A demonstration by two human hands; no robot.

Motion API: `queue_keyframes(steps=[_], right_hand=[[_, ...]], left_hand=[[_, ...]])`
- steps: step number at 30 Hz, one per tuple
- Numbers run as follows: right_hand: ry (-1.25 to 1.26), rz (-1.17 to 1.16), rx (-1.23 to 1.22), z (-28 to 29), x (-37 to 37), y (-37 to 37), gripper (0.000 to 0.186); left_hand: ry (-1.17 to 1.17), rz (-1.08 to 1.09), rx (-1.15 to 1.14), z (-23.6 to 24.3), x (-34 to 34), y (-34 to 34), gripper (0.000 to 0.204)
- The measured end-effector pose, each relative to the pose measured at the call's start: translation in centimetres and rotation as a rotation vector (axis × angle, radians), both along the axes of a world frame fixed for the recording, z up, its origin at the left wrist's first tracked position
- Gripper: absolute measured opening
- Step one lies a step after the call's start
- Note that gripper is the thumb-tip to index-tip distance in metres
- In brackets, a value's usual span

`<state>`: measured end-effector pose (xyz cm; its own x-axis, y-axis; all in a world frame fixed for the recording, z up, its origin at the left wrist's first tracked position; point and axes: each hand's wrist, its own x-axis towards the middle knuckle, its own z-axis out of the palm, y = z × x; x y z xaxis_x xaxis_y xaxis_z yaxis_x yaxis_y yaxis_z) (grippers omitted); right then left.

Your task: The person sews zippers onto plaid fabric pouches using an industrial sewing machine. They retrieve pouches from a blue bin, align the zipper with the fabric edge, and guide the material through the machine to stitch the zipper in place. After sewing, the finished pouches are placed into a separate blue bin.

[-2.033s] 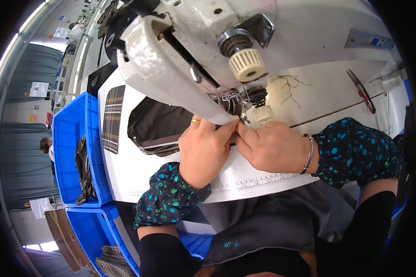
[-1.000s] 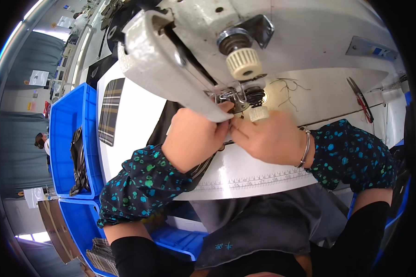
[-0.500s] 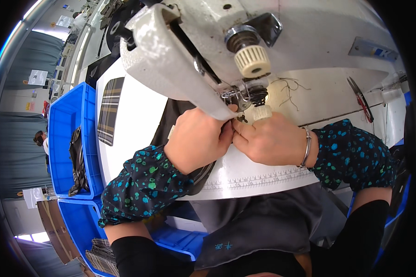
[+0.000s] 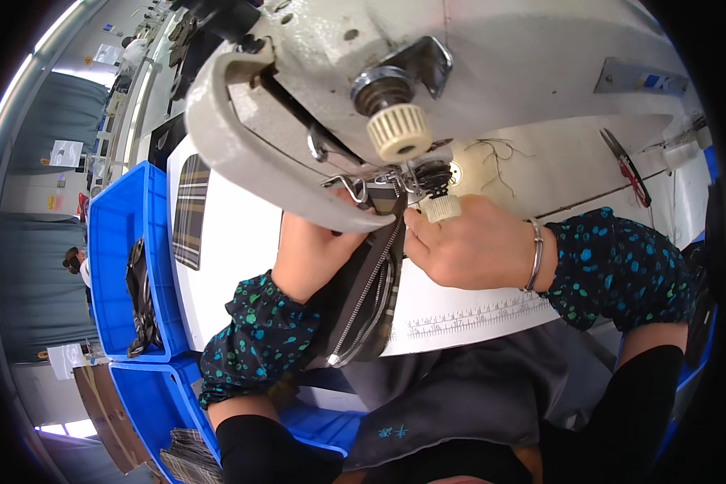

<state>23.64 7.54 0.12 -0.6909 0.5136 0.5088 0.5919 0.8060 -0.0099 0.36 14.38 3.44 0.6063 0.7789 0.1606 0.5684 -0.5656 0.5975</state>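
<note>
A dark fabric piece with a metal-toothed zipper [image 4: 367, 294] and a strip of plaid along its side runs from the sewing machine [image 4: 524, 89] toward my lap. My left hand [image 4: 306, 254] rests on the fabric's left side with thumb and fingers apart. The machine's curved white lever [image 4: 250, 153] hides part of those fingers. At the fabric's right edge, just below a cream knob [image 4: 442, 209], my right hand [image 4: 464, 246] has thumb and forefinger closed in a pinch on the border. Its other fingers are curled. The needle area is mostly covered by metal parts.
A plaid piece [image 4: 189, 211] lies on the white tabletop [image 4: 238, 222] at the left. Blue bins [image 4: 160, 266] holding dark and plaid pieces stand beyond. Loose threads [image 4: 496, 161] and red-handled snips [image 4: 627, 169] lie right of the needle. A printed ruler [image 4: 476, 315] follows the front edge.
My left hand has moved left, away from my right hand, uncovering the zipper. The fabric now reaches past the table's front edge. My right hand has hardly moved; the view has shifted slightly.
</note>
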Motion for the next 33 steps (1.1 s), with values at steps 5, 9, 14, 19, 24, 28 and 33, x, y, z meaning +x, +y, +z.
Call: queue_keyframes(steps=[5, 9, 14, 19, 24, 28, 33], right_hand=[[0.024, -0.079, 0.093, -0.8, -0.3, -0.2, 0.012], [0.067, -0.202, 0.186, -0.4, -0.8, 0.5, 0.012], [0.064, -0.090, 0.105, -1.0, -0.7, 0.8, 0.012], [0.162, 0.015, 0.271, -0.6, -1.1, -1.1, 0.013], [0.270, 0.049, 0.326, -0.5, -0.8, -0.8, 0.014], [0.306, 0.048, 0.335, -0.1, -0.8, -0.8, 0.015], [0.132, 0.009, 0.165, 1.2, -0.2, -1.6, 0.014]], left_hand=[[-0.003, 0.158, -0.499, 0.6, -0.2, -1.6, 0.025], [0.411, 0.059, -0.119, 1.9, 0.1, -1.0, 0.027], [0.318, -0.060, 0.237, 2.3, 1.4, -1.9, 0.019], [0.035, -0.231, 0.306, 0.5, 1.6, -3.2, 0.033], [0.082, -0.252, 0.466, 0.0, 2.1, -3.6, 0.034], [0.137, -0.275, 0.487, 0.1, 2.0, -3.3, 0.036], [0.200, -0.310, 0.472, -0.3, 1.5, -2.6, 0.038]])
